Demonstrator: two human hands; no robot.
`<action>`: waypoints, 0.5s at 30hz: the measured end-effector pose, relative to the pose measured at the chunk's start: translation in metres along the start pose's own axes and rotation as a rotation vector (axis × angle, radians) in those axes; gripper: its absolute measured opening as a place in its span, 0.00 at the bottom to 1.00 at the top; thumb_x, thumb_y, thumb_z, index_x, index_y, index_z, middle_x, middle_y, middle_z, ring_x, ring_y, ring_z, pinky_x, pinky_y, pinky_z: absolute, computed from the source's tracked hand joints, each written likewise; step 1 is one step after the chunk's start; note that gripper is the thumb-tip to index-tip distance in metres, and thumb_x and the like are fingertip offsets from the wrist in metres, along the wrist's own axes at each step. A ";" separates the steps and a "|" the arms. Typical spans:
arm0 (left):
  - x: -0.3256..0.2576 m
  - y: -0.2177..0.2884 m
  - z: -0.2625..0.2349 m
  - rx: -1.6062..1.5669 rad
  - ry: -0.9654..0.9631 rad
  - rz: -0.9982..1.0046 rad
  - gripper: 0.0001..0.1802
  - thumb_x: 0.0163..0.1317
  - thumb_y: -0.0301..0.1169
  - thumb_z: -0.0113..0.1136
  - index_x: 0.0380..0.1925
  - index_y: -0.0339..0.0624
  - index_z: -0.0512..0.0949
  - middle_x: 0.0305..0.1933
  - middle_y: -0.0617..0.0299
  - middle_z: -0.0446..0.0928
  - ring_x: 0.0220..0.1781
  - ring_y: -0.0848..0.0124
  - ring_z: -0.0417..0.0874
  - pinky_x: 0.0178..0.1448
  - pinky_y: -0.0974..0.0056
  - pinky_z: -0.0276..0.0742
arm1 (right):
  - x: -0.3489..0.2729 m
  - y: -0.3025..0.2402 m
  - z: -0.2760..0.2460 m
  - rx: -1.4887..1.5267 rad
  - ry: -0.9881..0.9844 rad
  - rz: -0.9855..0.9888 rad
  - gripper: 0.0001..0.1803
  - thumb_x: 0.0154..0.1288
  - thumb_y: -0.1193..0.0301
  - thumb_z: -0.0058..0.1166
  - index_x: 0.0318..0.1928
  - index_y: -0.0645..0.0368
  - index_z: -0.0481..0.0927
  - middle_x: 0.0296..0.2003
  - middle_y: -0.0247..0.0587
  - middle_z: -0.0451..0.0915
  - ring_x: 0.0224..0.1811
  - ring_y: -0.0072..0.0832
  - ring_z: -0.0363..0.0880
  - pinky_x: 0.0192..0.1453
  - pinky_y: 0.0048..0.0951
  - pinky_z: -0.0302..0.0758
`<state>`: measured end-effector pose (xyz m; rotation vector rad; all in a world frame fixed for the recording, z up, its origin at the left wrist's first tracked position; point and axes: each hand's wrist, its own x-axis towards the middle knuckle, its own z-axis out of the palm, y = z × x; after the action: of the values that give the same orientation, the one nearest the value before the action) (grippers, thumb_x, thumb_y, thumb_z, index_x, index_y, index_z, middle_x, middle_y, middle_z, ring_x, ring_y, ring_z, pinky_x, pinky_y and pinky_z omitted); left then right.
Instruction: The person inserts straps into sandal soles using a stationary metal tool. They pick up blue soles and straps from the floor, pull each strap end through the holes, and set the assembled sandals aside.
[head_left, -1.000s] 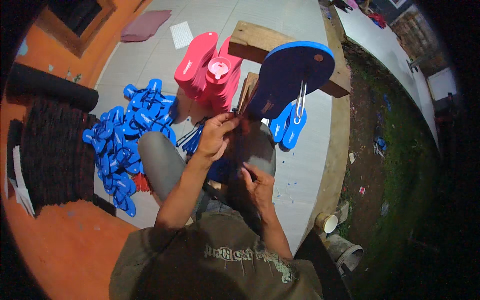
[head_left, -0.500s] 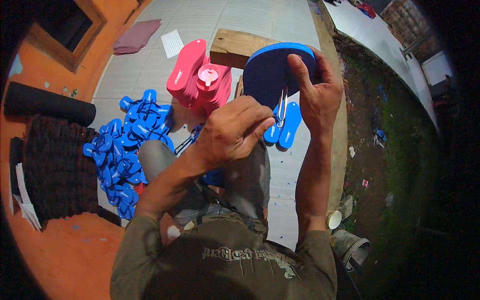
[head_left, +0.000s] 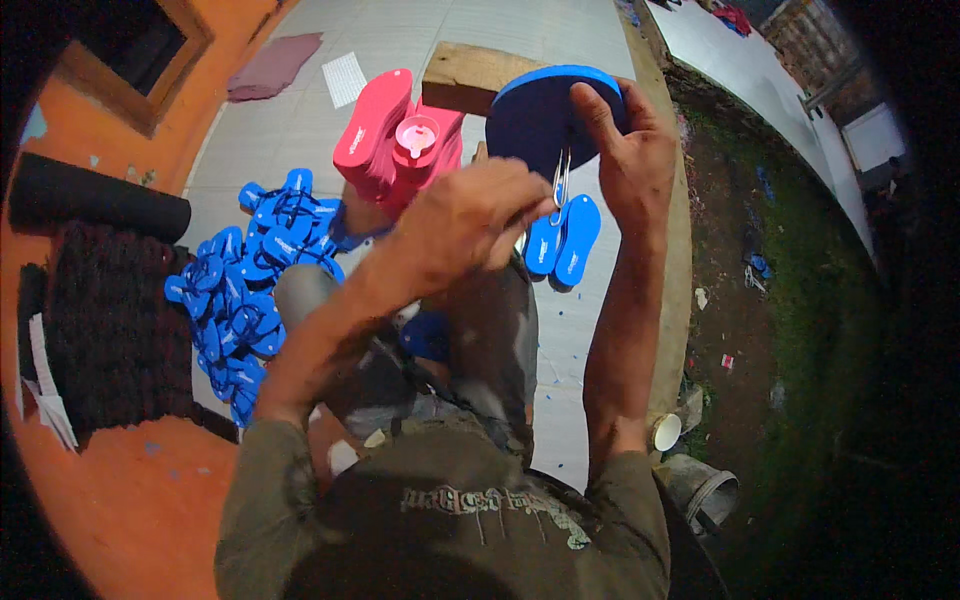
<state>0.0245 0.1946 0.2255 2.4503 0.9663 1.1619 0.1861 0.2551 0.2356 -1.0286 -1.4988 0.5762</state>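
Note:
My right hand (head_left: 640, 150) grips a blue sandal sole (head_left: 530, 125) by its right side, thumb on the dark face turned toward me. A thin silver looped wire tool (head_left: 562, 190) hangs from that face, its upper end against the sole. Beside the loop, my left hand (head_left: 480, 215) is closed in a pinch, slightly blurred; what lies between its fingers is hidden. Beyond the sole is a wooden block (head_left: 465, 75). Below the tool, a pair of blue soles (head_left: 572, 240) lies on the tiles.
Blue sandals with dark straps (head_left: 240, 280) are heaped at the left. A pink cup (head_left: 416, 136) sits on stacked pink soles (head_left: 372, 125). Black rolled material (head_left: 100, 200) is by the orange wall. A bucket (head_left: 705, 490) stands at the lower right, beside the floor edge.
The sole, the wire tool and my right hand have shifted slightly up. My left hand has moved up and slightly right; the blue bit seen at its fingertips is now out of sight.

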 end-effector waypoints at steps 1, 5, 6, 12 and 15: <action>0.000 0.000 -0.002 0.011 -0.020 0.007 0.06 0.53 0.25 0.56 0.31 0.37 0.73 0.26 0.55 0.73 0.28 0.61 0.75 0.31 0.62 0.70 | -0.005 -0.006 -0.004 -0.058 -0.053 0.012 0.18 0.53 0.60 0.59 0.34 0.64 0.79 0.25 0.41 0.79 0.28 0.23 0.77 0.34 0.24 0.71; 0.008 0.003 -0.027 0.127 0.025 0.002 0.10 0.52 0.29 0.58 0.34 0.36 0.73 0.31 0.53 0.73 0.33 0.61 0.76 0.38 0.64 0.71 | -0.032 -0.034 -0.012 0.047 -0.125 0.102 0.15 0.52 0.64 0.60 0.35 0.63 0.79 0.26 0.36 0.79 0.29 0.20 0.75 0.34 0.21 0.71; 0.014 0.009 -0.039 0.146 0.152 0.027 0.12 0.52 0.30 0.58 0.35 0.36 0.73 0.32 0.53 0.73 0.34 0.61 0.76 0.40 0.64 0.71 | -0.032 -0.028 -0.014 0.085 -0.102 0.124 0.16 0.53 0.63 0.59 0.36 0.63 0.79 0.27 0.35 0.79 0.29 0.19 0.75 0.35 0.21 0.71; 0.048 -0.022 -0.021 -0.403 -0.163 -0.283 0.21 0.55 0.45 0.55 0.40 0.38 0.74 0.36 0.54 0.76 0.40 0.62 0.76 0.46 0.65 0.70 | -0.043 -0.026 0.005 0.294 0.043 0.163 0.18 0.58 0.59 0.55 0.38 0.64 0.76 0.28 0.35 0.77 0.30 0.18 0.72 0.36 0.20 0.69; 0.032 -0.014 -0.004 -0.363 0.025 -0.318 0.21 0.56 0.45 0.54 0.38 0.37 0.73 0.33 0.53 0.74 0.36 0.60 0.75 0.43 0.62 0.69 | -0.055 -0.023 0.005 0.171 -0.009 0.218 0.17 0.60 0.59 0.52 0.35 0.64 0.74 0.29 0.33 0.74 0.31 0.18 0.69 0.37 0.21 0.67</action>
<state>0.0295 0.2260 0.2401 1.9243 1.0053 1.1409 0.1716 0.1986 0.2244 -1.0623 -1.3284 0.8496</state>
